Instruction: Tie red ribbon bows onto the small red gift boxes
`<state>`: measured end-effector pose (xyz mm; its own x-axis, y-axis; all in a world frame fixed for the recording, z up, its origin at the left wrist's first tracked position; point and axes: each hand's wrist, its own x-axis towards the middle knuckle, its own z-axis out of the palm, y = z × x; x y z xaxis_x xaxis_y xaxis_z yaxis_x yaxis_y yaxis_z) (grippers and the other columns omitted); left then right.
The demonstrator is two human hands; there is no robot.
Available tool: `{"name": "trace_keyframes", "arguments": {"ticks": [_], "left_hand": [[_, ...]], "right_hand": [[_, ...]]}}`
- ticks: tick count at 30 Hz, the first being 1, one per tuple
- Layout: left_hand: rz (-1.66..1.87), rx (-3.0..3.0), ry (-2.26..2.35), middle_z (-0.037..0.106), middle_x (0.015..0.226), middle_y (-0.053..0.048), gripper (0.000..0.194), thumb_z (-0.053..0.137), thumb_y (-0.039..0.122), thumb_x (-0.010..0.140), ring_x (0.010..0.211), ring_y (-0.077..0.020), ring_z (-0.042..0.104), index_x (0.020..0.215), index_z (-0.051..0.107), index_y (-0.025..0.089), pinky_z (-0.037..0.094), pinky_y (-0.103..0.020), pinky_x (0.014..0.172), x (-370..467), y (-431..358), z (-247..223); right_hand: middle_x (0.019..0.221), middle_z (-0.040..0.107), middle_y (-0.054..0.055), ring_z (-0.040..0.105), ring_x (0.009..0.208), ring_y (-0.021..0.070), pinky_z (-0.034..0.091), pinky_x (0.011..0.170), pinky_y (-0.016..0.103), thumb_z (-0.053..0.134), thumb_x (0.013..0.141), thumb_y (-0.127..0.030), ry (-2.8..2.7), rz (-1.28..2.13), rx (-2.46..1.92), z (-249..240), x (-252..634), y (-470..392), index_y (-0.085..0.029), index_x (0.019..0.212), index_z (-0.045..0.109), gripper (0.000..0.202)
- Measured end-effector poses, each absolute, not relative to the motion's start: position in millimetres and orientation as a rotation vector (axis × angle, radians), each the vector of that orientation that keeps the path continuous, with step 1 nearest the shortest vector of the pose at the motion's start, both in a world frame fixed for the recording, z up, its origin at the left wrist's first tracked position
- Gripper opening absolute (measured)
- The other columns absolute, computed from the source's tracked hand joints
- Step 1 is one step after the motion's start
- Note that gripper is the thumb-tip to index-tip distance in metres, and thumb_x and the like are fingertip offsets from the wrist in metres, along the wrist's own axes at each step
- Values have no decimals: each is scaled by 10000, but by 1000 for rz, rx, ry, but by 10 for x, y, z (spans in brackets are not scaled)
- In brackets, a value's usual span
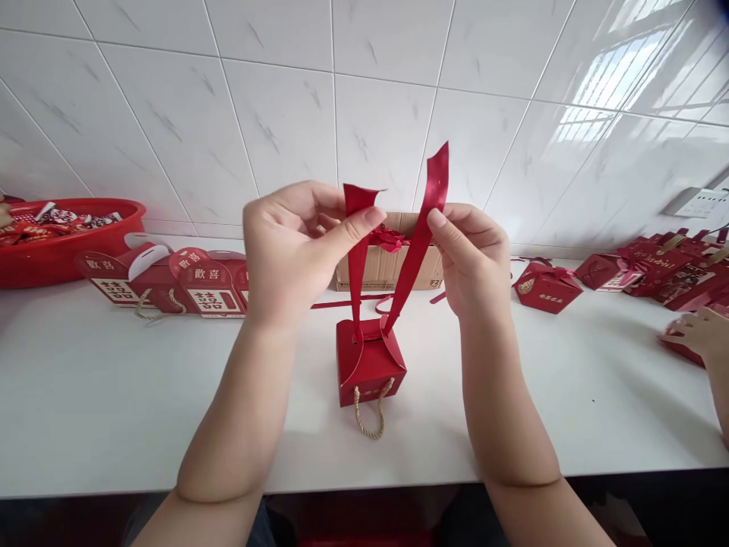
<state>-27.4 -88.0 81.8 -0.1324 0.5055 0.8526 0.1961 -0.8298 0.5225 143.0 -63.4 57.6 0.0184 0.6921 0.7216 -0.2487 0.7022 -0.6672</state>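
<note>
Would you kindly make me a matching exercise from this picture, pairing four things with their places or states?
Column one
1. Left hand
2. Red basin
3. Cardboard carton
4. Rope handle

Column two
A. Standing behind the small red box
B. Hanging in a loop at the near side of that box
C. Pinching red ribbon between thumb and fingers
D. At the picture's left edge, with wrapped packets inside

Right pairs: 1-C, 2-D, 3-A, 4-B
</note>
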Motion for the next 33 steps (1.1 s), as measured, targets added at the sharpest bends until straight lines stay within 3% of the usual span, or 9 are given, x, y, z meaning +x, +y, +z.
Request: {"name": "trace_keyframes", "arguments": {"ticks": [4,7,10,13,18,22,26,29,33], "left_hand": [[2089,1889,654,710,684,35,88,820,243,695,645,-120,676,686,732,243,559,-256,583,-294,-872,821],[1974,1855,821,728,780,30,85,810,247,706,798,-164,709,700,726,255,592,-297,695,-249,-914,823],[1830,1839,943,742,922,29,47,783,273,742,969,-211,701,755,739,264,599,-334,810,-174,-1010,836],[1792,1840,788,745,936,54,38,770,234,758,993,-211,698,763,746,264,592,-341,877,-100,-1088,847],[1912,1799,585,730,769,85,147,771,131,749,818,-144,715,698,734,264,589,-263,718,-42,-1027,829],[2048,1906,438,713,666,81,128,845,259,663,662,-136,693,660,718,248,527,-280,565,-61,-910,810],[2160,2034,667,711,689,63,136,820,218,717,683,-122,666,661,696,211,467,-281,555,-106,-927,812],[2163,2120,856,710,738,73,109,785,266,761,718,-127,655,703,699,234,404,-288,511,-140,-988,815],[2114,2162,882,699,701,79,157,779,281,769,665,-110,629,658,680,230,427,-291,527,-158,-1055,820]], "right_hand": [[810,672,-27,668,810,134,566,767,297,731,783,-397,-1359,788,-409,598,1424,-699,-264,815,667,151],[786,659,-20,681,847,159,573,742,312,712,802,-403,-1369,841,-450,625,1394,-784,-264,817,648,154],[776,658,-15,688,858,176,577,729,326,702,820,-352,-1392,892,-441,663,1349,-891,-257,802,642,113],[823,678,-2,685,853,172,583,750,333,681,843,-260,-1431,942,-415,690,1310,-980,-239,797,649,60],[825,672,-13,654,817,171,569,717,315,698,828,-282,-1486,856,-439,680,1268,-1039,-267,811,665,41],[797,652,-24,631,791,174,538,701,301,719,807,-316,-1578,869,-518,702,1260,-1076,-296,773,647,82],[715,526,-10,524,657,141,480,630,301,563,917,-278,-1662,872,-520,721,1289,-1086,-286,771,649,169],[682,469,-18,488,623,140,433,571,306,678,837,-353,-1761,810,-532,694,1323,-1063,-279,800,638,92],[696,485,-19,507,659,135,445,592,307,717,787,-434,-1827,802,-500,645,1335,-1047,-242,743,615,221]]}}
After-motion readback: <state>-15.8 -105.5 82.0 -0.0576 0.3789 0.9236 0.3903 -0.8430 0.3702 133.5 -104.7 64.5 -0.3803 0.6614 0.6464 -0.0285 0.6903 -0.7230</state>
